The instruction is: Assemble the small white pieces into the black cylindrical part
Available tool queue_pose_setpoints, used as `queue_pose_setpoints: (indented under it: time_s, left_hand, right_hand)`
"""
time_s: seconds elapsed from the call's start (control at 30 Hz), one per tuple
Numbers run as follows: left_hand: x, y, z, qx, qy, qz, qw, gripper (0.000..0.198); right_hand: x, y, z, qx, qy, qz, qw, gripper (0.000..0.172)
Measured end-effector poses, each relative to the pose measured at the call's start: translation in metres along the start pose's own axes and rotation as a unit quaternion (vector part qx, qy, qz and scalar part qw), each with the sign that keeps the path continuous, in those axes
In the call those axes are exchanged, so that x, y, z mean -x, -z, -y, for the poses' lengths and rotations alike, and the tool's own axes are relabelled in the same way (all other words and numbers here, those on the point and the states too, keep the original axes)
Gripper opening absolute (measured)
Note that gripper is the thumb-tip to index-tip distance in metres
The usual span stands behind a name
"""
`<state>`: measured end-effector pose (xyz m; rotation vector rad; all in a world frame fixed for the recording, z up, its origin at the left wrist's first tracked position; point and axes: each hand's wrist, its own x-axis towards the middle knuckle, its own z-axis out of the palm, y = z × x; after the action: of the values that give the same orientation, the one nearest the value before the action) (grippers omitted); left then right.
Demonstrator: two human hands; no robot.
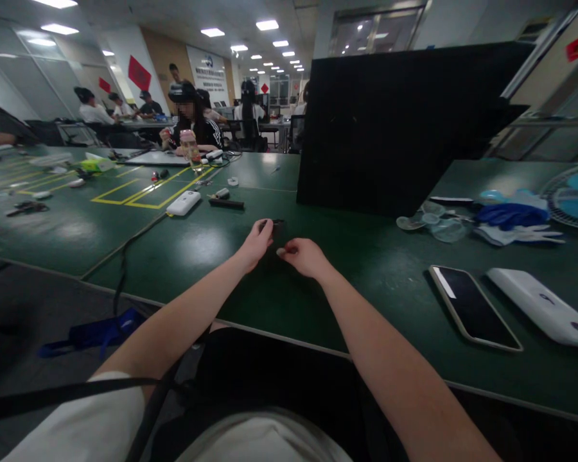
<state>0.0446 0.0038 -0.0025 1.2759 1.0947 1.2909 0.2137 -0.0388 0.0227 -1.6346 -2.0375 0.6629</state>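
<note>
My left hand [259, 244] is closed on a small dark object [280, 225] above the green table, its thumb on top. The object's kind is too small and dim to tell. Close by on the right, my right hand [307, 258] is pinched shut, thumb against the bent fingers. A pale spot shows at those fingertips; whether it is a nail or a small thing I cannot make out. The two hands are a little apart. Beyond the left hand, a dark bar-shaped piece [227, 203] lies on the table beside a small grey cylinder [221, 193].
A large black panel [366, 128] stands at the back right. To the right are a phone [474, 307], a white power bank [542, 305] and blue and white gloves [510, 218]. Another white device [183, 203] with a cable lies left. A person [192, 122] sits across the table.
</note>
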Motion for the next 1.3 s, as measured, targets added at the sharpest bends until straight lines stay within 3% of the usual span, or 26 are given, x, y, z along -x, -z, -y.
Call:
queue_pose_setpoints:
  time_s: [0.13,0.3,0.5,0.73,0.97,1.17,1.3]
  left_hand:
    - [0.003,0.027,0.001,-0.284,-0.120,-0.018,0.951,0.042]
    - [0.015,0.025,-0.007,-0.387,-0.134,0.091,0.908,0.049]
    - [0.021,0.018,-0.009,-0.400,-0.174,0.127,0.891,0.051]
    - [0.022,0.018,-0.011,-0.403,-0.197,0.156,0.880,0.049]
    - [0.023,0.018,-0.010,-0.389,-0.200,0.155,0.886,0.049]
    - [0.023,0.019,-0.011,-0.390,-0.197,0.159,0.885,0.048]
    - [0.024,0.019,-0.011,-0.391,-0.188,0.175,0.884,0.049]
  right_hand:
    - [0.002,0.011,0.000,-0.063,-0.028,-0.029,0.997,0.034]
    - [0.001,0.015,0.001,-0.039,-0.020,-0.026,0.999,0.040]
    - [0.006,0.014,0.010,0.048,0.047,-0.028,0.997,0.037]
    - [0.009,0.013,0.014,0.089,0.015,0.003,0.996,0.034]
    - [0.011,0.015,0.012,0.119,-0.015,-0.134,0.984,0.033]
    - [0.004,0.013,0.005,0.016,-0.023,-0.095,0.995,0.031]
    - [0.000,0.013,0.000,-0.084,-0.070,-0.055,0.992,0.029]
